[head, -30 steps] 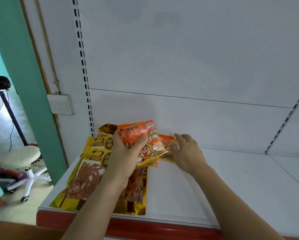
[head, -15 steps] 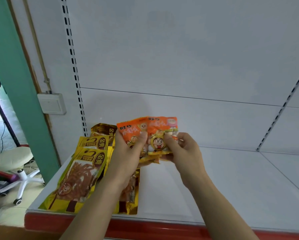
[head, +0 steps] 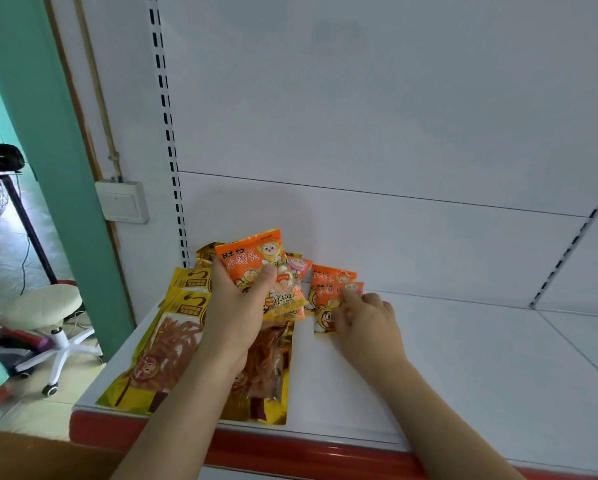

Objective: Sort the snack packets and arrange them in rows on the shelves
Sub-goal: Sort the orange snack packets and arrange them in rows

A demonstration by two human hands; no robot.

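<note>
1. Because the big gold packets (head: 173, 348) took up the most room, they lay flat in a pile at the left end of the white shelf (head: 464, 375), close to its red front edge. I think that kept the space beside them free for a new row.
2. So that I had more to put down, my left hand (head: 235, 306) held a bunch of small orange packets (head: 259, 268) up above the gold ones. My fingers were curled round the bunch and my thumb pressed on the front.
3. To start the orange row, two orange packets (head: 328, 292) lay on the shelf just beside the gold pile, one partly on top of the other.
4. My right hand (head: 367, 323) rested on the nearer one. Those fingers were bent, with the tips on the packet, maybe to push it straight. I could not tell if they pinched it.
</note>
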